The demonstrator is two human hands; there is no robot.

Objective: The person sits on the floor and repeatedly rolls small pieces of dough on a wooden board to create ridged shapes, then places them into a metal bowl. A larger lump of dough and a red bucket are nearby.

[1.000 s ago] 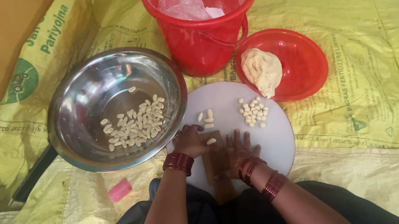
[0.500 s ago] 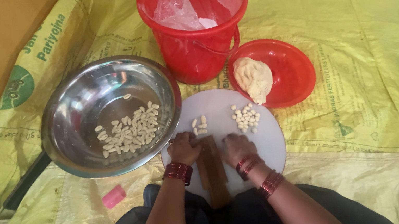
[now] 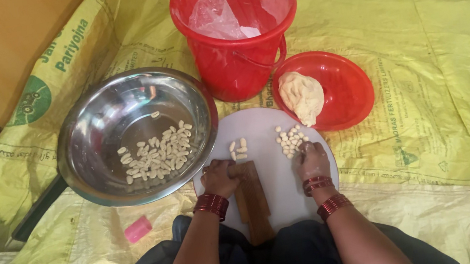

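On white board (image 3: 268, 145), left hand (image 3: 219, 178) fisted, right hand (image 3: 312, 161) at dough bits (image 3: 290, 140)

One head-worn camera is looking steeply down from above the seated person's lap. It is facing forward across the yellow tarp (image 3: 435, 58), toward the wooden wall at upper left. The white round board (image 3: 265, 127) is sitting just below frame centre, close in; the person's forearms are entering from the bottom edge. The red bucket (image 3: 236, 32) is reaching the top edge. No second view is sharing the scene.
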